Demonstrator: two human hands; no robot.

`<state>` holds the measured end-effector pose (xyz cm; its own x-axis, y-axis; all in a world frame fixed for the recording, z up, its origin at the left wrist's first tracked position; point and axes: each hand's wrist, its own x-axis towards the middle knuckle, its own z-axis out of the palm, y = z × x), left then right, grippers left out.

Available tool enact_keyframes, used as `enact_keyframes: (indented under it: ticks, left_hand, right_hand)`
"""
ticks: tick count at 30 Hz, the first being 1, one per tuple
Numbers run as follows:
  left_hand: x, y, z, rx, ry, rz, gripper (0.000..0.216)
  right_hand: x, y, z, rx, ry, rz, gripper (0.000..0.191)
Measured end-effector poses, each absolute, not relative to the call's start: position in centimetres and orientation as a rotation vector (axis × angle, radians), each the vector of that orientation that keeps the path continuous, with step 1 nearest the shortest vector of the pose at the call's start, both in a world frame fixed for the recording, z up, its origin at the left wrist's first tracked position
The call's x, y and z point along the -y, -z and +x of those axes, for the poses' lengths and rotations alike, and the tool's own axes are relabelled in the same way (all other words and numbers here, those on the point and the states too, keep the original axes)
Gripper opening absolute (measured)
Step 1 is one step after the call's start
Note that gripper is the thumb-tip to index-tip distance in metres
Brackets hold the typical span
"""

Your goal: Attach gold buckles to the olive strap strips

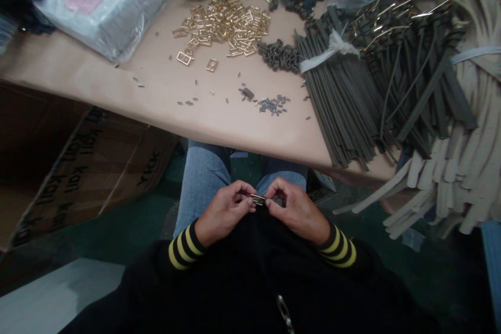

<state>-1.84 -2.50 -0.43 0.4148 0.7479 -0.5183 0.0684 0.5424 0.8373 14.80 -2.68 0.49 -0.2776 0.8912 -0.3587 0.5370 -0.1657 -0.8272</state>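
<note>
"Where was the gold buckle (258,199)?"
"I had it over the lap (207,169), apart from the surface (156,102)."
"And your hold?"
"My left grip (226,211) was clamped on one end, my right grip (299,210) on the other."

Buckle (258,200) between left hand (227,210) and right hand (299,210), table (152,83) beyond, bearing package (117,8) left, buckle pile (230,23) between, strap bundle (340,99) right

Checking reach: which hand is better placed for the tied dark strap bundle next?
Right hand, likely: it's nearer the strap bundle, which lies on its side. The left hand is farther across. Both hold a small gold-coloured piece, so the right would first need freeing.
</note>
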Motion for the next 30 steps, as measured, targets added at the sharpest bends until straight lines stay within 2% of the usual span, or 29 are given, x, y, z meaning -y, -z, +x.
enact_keyframes:
  ticks: [4, 9, 13, 19, 25, 30]
  left_hand:
    - [2.2, 0.5, -2.2, -1.019, -0.488, 0.688, 0.019]
    - [2.2, 0.3, -1.7, -1.064, -0.440, 0.843, 0.034]
    - [2.3, 0.4, -1.3, -1.091, -0.418, 1.074, 0.027]
    - [2.5, 1.2, -1.4, -1.014, -0.432, 1.002, 0.013]
    - [2.1, 1.3, -1.9, -1.028, -0.441, 0.908, 0.016]
    - [1.9, 0.5, -1.6, -1.053, -0.423, 1.064, 0.024]
  right_hand:
    - [2.5, -0.6, 14.9, 1.775, -1.451, -1.623, 0.007]
    - [2.5, -0.4, 14.6, 1.807, -1.428, -1.598, 0.008]
    - [2.5, -0.6, 14.4, 1.866, -1.390, -1.591, 0.009]
    - [2.3, -1.5, 14.7, 1.954, -1.361, -1.598, 0.011]
    - [2.0, -1.7, 15.2, 1.989, -1.315, -1.622, 0.012]
    - [2.0, -1.7, 14.9, 2.005, -1.305, -1.608, 0.012]
